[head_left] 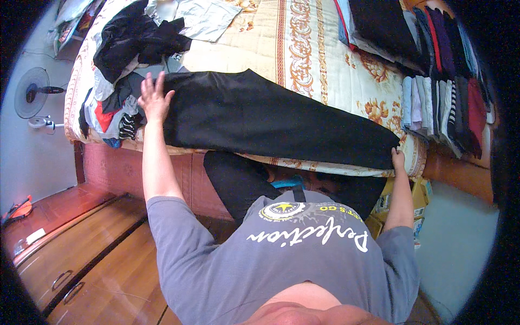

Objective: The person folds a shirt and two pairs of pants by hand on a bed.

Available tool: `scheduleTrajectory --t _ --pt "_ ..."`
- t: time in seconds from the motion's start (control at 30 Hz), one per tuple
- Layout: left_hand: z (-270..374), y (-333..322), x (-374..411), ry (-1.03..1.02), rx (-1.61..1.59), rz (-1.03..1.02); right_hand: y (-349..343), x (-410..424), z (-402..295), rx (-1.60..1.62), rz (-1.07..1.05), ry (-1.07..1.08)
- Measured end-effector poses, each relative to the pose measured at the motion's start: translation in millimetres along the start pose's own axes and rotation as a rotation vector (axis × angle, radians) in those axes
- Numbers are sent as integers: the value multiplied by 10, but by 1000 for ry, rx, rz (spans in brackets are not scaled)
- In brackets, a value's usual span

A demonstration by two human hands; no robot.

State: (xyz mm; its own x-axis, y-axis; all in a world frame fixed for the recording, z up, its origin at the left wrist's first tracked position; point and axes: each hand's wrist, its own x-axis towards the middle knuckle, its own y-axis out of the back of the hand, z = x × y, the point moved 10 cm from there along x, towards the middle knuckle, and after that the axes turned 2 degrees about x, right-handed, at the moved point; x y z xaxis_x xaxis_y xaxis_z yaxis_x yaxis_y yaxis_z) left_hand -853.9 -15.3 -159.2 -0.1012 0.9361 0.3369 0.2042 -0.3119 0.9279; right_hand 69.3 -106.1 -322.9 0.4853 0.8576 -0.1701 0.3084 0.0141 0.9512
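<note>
A pair of black trousers, seemingly folded lengthwise, lies stretched across the near edge of a bed with a patterned cover. My left hand rests with fingers spread at the wide end, beside a heap of loose clothes. At the narrow end on the right, my right hand pinches the corner of the cloth between thumb and fingers. The heap holds black garments, a red piece and a striped piece. A pale garment is spread out behind it.
Rows of folded clothes stand on the bed's right side, with a pile of dark garments behind them. A fan is at the far left. Wooden drawers are at lower left, and yellow boxes are below the bed's right end.
</note>
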Motion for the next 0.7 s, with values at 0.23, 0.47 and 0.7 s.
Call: scheduleTrajectory --t 0.23,0.47,0.7 --pt "-348 -594 -197 120 114 -380 -6 -150 -162 -36 8 45" --pt "192 -441 -815 165 86 -197 179 -480 -322 89 92 29" --pt "691 -168 -1106 280 -207 -88 -8 -298 7 456 -143 -48"
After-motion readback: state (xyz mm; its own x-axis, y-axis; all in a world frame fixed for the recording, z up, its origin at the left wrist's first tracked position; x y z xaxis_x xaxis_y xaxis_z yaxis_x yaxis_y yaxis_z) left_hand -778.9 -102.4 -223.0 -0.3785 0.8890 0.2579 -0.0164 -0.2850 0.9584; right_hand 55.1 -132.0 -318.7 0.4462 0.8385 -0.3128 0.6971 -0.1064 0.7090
